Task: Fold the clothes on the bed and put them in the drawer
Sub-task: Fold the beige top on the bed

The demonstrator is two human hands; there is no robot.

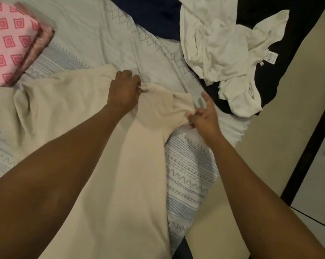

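Cream garment soft, rumpled; left hand grips fold, right hand pinches edge.

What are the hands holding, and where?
The cream garment: left hand grips its far edge, right hand pinches a bunched fold on its right side.

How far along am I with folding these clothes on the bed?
Early on. Done: one pink patterned piece looks folded at the bed's far left. In hand: the cream garment, with your left hand and right hand gripping its upper end. Left: the crumpled white shirt and the black garment under it are unfolded. No drawer is in view.
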